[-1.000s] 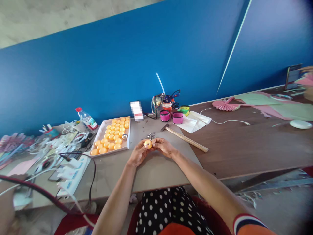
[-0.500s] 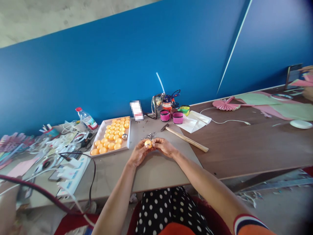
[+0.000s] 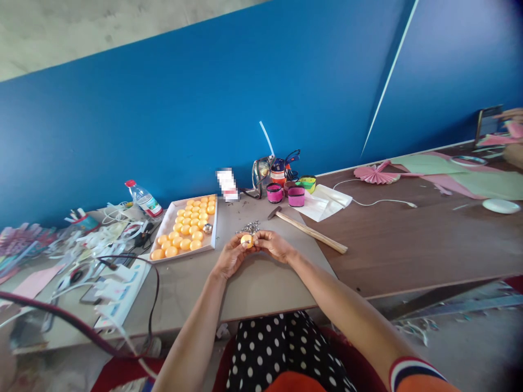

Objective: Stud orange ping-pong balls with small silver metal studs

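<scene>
My left hand (image 3: pixel 232 256) is closed around an orange ball (image 3: pixel 246 239) that looks like a table tennis ball. A small dark metallic bit shows on the ball's near side. The fingers of my right hand (image 3: pixel 273 244) are pinched together against the ball's right side; whatever lies between them is too small to make out. Just beyond both hands lies a little heap of small metal pieces (image 3: pixel 253 225). To the left, a shallow white box (image 3: pixel 213 223) holds rows of similar orange balls, along with a round shiny metal object (image 3: pixel 207 228).
A hammer (image 3: pixel 312 231) with a wooden handle lies right of my hands. Behind it are pink bands (image 3: pixel 296 197) and a white sheet (image 3: pixel 333 202). At left stand a bottle (image 3: pixel 145 201) and a power strip (image 3: pixel 125 291) among cables. Someone's hand (image 3: pixel 510 115) shows at far right.
My hands keep almost the same hold on the ball, which is turned very slightly. At the far right, the other person's hand and the pink paper have shifted a little.
</scene>
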### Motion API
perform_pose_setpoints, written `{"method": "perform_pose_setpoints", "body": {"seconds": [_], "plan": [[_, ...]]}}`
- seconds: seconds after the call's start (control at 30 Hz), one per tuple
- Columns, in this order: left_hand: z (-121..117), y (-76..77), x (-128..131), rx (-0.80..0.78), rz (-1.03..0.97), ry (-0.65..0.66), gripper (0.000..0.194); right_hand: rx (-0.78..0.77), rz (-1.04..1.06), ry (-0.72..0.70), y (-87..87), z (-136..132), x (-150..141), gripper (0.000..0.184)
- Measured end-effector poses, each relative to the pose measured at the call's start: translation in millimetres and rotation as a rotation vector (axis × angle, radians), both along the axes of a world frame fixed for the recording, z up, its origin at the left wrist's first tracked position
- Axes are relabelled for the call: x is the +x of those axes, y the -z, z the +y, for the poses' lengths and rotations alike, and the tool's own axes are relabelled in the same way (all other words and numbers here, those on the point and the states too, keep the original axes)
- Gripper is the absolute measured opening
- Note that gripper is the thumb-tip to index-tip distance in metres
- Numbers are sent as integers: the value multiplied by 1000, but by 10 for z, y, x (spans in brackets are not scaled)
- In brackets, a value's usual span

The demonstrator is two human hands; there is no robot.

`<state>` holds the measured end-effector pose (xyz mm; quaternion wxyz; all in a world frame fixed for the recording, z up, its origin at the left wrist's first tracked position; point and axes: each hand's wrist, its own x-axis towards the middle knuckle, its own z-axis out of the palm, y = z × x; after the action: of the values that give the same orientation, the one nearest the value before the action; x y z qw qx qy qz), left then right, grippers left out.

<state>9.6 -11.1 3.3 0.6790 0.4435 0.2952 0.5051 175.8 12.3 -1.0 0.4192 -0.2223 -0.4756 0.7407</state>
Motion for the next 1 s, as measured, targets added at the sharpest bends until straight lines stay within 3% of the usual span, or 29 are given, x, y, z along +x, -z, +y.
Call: {"method": "perform_pose_setpoints", "body": {"seconds": [0.43,0.77,1.0], "plan": [[-9,-6,14,4,151,-93,37,9,-115,10,30,27,23,32],[15,89,1,76,313,-199,39,36,-213,123,6,-9,-20,24],[-11,34,33,51,258,-152,38,9,-167,191,25,-11,-55,31]]}}
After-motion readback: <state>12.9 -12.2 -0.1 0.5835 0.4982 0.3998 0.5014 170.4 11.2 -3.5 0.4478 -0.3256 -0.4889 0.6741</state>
